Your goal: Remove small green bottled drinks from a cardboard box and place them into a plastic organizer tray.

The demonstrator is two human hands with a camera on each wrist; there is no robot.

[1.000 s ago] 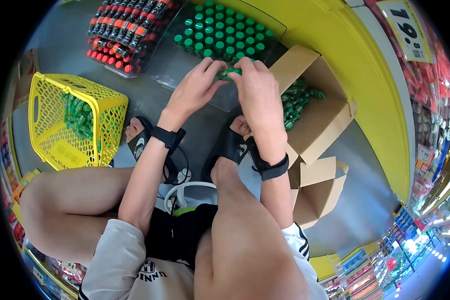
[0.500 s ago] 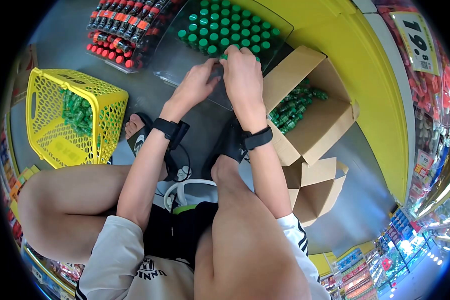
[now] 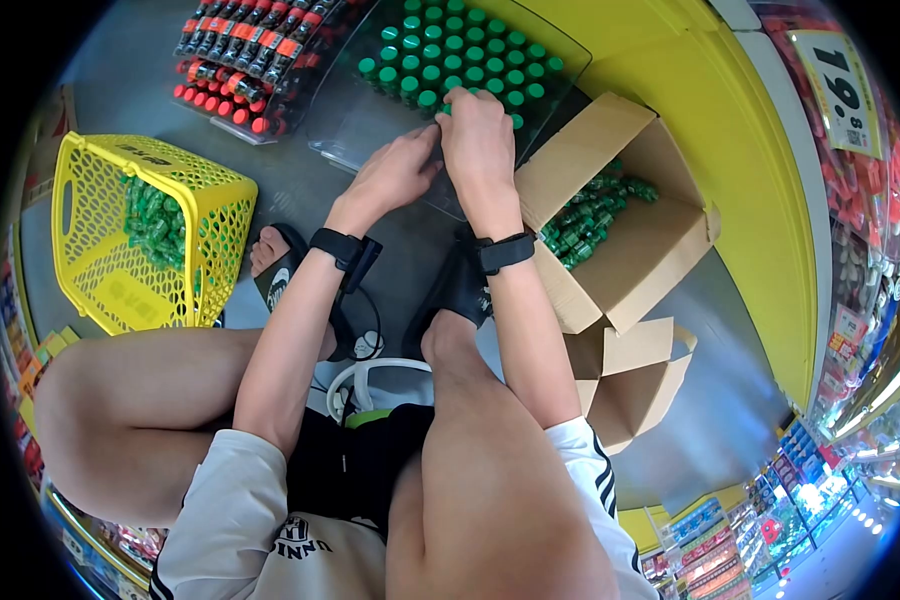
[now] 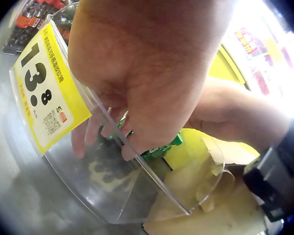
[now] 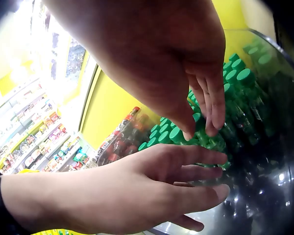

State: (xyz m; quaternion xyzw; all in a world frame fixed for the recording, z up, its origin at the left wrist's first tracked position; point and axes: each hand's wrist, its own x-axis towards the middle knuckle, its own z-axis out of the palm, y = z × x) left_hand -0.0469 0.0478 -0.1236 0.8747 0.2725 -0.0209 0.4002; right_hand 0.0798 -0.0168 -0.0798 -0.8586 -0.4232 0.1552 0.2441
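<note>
Small green bottles with green caps [image 3: 454,46] stand upright in rows inside a clear plastic bin [image 3: 345,128]. My right hand [image 3: 478,140] reaches down over the front row. In the right wrist view, its thumb and fingers close around a small green bottle [image 5: 213,142], partly hidden by both hands. Close beside it, my left hand [image 3: 395,175] is inside the bin's front, fingers extended and apart, as the right wrist view shows. A yellow price card [image 4: 49,93] hangs on the bin's front wall.
An open cardboard box [image 3: 660,255] at right contains loose green bottles [image 3: 595,215]; a smaller open box [image 3: 635,385] sits nearer. At left a yellow basket [image 3: 225,235] contains more green bottles. Red-capped dark bottles [image 3: 240,45] fill the neighbouring bin. A yellow display base [image 3: 730,170] rises at right.
Both hands held a green bottle between them above the bin's front. The right hand has since lowered it among the rows, while the left hand has let go and moved slightly lower.
</note>
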